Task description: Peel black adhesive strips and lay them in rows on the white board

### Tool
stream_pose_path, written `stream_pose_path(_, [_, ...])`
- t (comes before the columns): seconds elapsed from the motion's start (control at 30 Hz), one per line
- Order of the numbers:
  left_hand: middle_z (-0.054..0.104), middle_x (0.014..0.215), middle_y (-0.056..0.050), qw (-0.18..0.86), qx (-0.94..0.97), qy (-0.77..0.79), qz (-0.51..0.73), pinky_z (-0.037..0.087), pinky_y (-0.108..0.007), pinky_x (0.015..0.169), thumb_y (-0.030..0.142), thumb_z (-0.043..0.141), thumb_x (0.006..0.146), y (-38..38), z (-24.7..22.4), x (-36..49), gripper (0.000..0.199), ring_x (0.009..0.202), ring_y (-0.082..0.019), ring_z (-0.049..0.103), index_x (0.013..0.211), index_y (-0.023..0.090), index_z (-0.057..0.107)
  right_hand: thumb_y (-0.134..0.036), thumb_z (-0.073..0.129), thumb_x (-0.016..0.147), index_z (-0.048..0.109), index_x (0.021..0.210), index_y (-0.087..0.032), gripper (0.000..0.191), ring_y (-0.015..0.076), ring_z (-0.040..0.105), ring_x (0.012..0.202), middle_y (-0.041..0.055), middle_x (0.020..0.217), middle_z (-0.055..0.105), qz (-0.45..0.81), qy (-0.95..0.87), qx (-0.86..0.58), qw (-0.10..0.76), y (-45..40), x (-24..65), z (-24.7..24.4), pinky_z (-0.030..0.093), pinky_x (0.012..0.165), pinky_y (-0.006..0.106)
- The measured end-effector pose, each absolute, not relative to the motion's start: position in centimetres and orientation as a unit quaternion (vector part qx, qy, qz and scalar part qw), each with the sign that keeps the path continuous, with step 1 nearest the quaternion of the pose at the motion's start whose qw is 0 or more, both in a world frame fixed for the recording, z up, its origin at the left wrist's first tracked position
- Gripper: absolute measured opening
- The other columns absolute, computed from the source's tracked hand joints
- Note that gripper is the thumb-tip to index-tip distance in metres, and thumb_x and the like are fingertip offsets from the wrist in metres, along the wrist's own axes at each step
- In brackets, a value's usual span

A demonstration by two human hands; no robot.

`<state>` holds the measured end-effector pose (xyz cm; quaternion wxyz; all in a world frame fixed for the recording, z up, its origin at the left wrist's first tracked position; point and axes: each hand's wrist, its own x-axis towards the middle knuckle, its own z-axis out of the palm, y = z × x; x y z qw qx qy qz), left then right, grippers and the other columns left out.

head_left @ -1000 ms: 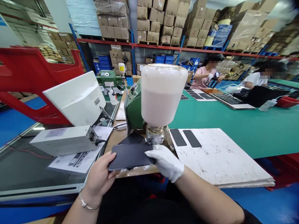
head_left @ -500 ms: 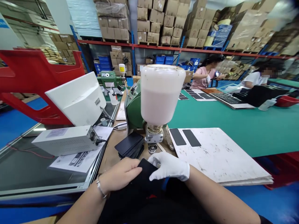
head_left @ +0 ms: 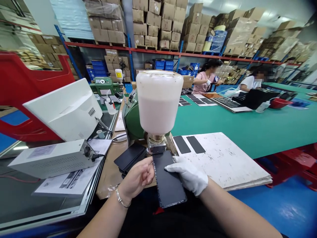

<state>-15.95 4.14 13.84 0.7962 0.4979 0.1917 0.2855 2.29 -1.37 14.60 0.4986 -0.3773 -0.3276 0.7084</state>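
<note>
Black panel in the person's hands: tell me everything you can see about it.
The black panel is a thin, flat, long rectangle with a dark matte face and a pale, speckled rim along its edges; its material cannot be told from here. It is held tilted, with its long side pointing away from the person, its far end raised and its near end over the person's dark clothing. The bare left hand touches its left edge, and the white-gloved right hand touches its right edge.
</note>
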Motion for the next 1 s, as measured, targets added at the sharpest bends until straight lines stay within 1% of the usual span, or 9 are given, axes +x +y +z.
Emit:
stream_pose_path(0.17, [0.044, 0.047, 0.004, 0.788, 0.454, 0.229, 0.346, 0.016, -0.019, 0.041, 0.039, 0.052, 0.081, 3.5, 14.3, -21.2, 0.049, 0.039, -0.005, 0.021, 0.12, 0.01, 0.052, -0.026, 0.069, 0.067, 0.066, 0.086, -0.012, 0.024, 0.0185, 0.062, 0.08, 0.0052, 0.084, 0.068, 0.69, -0.411, -0.36, 0.474, -0.1, -2.5, 15.6, 0.047, 0.081, 0.033])
stream_pose_path(0.33, [0.043, 0.044, 0.004, 0.766, 0.429, 0.259, 0.404, 0.019, -0.02, 0.043, 0.045, 0.054, 0.077, 2.5, 14.2, -24.2, 0.05, 0.04, -0.006, 0.021, 0.114, 0.011, 0.058, -0.027, 0.066, 0.07, 0.064, 0.101, -0.015, 0.033, 0.0221, 0.062, 0.089, 0.0059, 0.096, 0.068, 0.688, -0.461, -0.368, 0.422, 0.5, -5.1, 16.4, 0.048, 0.08, 0.035])
stream_pose_path(0.43, [0.044, 0.047, 0.003, 0.757, 0.449, 0.269, 0.391, 0.02, -0.021, 0.044, 0.048, 0.053, 0.078, 2.4, 13.8, -23.9, 0.05, 0.04, -0.006, 0.022, 0.112, 0.011, 0.061, -0.028, 0.066, 0.072, 0.063, 0.107, -0.017, 0.037, 0.0232, 0.059, 0.1, 0.0054, 0.107, 0.066, 0.654, -0.536, -0.343, 0.41, 0.6, -3.7, 15.6, 0.045, 0.089, 0.036])
stream_pose_path(0.5, [0.044, 0.049, 0.003, 0.747, 0.47, 0.282, 0.376, 0.018, -0.022, 0.044, 0.048, 0.051, 0.08, 2.6, 13.4, -23.4, 0.052, 0.041, -0.007, 0.022, 0.116, 0.011, 0.058, -0.031, 0.068, 0.071, 0.063, 0.108, -0.017, 0.04, 0.0231, 0.058, 0.102, 0.0044, 0.106, 0.066, 0.642, -0.574, -0.346, 0.373, 0.6, -1.3, 14.6, 0.044, 0.09, 0.035])
stream_pose_path(0.63, [0.04, 0.051, 0.004, 0.73, 0.495, 0.308, 0.357, 0.021, -0.023, 0.045, 0.047, 0.051, 0.082, 3.3, 12.9, -22.3, 0.054, 0.045, -0.009, 0.026, 0.123, 0.012, 0.054, -0.028, 0.07, 0.067, 0.064, 0.101, -0.016, 0.037, 0.021, 0.063, 0.09, 0.0025, 0.096, 0.069, 0.598, -0.601, -0.45, 0.279, 1.3, 6.7, 12.7, 0.049, 0.08, 0.032])
stream_pose_path(0.73, [0.039, 0.051, 0.005, 0.718, 0.488, 0.352, 0.349, 0.022, -0.023, 0.046, 0.044, 0.048, 0.084, 3.8, 12.7, -21.5, 0.046, 0.045, -0.008, 0.026, 0.118, 0.015, 0.057, -0.017, 0.07, 0.063, 0.065, 0.092, -0.015, 0.03, 0.0188, 0.063, 0.082, 0.0023, 0.09, 0.069, 0.44, -0.578, -0.626, 0.283, 2.9, 14.7, 11.6, 0.049, 0.074, 0.028])
stream_pose_path(0.83, [0.038, 0.05, 0.005, 0.706, 0.481, 0.392, 0.341, 0.022, -0.022, 0.046, 0.044, 0.044, 0.087, 4.2, 12.6, -20.8, 0.041, 0.044, -0.008, 0.024, 0.113, 0.017, 0.059, -0.01, 0.061, 0.07, 0.059, 0.104, -0.013, 0.035, 0.0173, 0.062, 0.084, 0.0071, 0.097, 0.067, 0.359, -0.517, -0.715, 0.302, 5.0, 22.5, 10.7, 0.048, 0.074, 0.027])
stream_pose_path(0.9, [0.038, 0.05, 0.005, 0.699, 0.484, 0.407, 0.333, 0.023, -0.022, 0.045, 0.045, 0.043, 0.087, 4.4, 12.5, -20.3, 0.041, 0.044, -0.008, 0.023, 0.113, 0.018, 0.059, -0.011, 0.061, 0.072, 0.056, 0.109, -0.011, 0.037, 0.0165, 0.061, 0.08, 0.0088, 0.095, 0.065, 0.321, -0.481, -0.761, 0.292, 6.2, 26.5, 10.1, 0.049, 0.071, 0.028])
stream_pose_path(1.0, [0.039, 0.051, 0.005, 0.683, 0.496, 0.432, 0.319, 0.028, -0.021, 0.046, 0.048, 0.043, 0.086, 4.7, 12.3, -19.8, 0.043, 0.045, -0.009, 0.024, 0.113, 0.019, 0.058, -0.021, 0.06, 0.081, 0.055, 0.108, -0.012, 0.029, 0.0149, 0.06, 0.078, 0.0073, 0.094, 0.063, 0.279, -0.447, -0.806, 0.27, 7.4, 30.1, 9.6, 0.051, 0.071, 0.031])
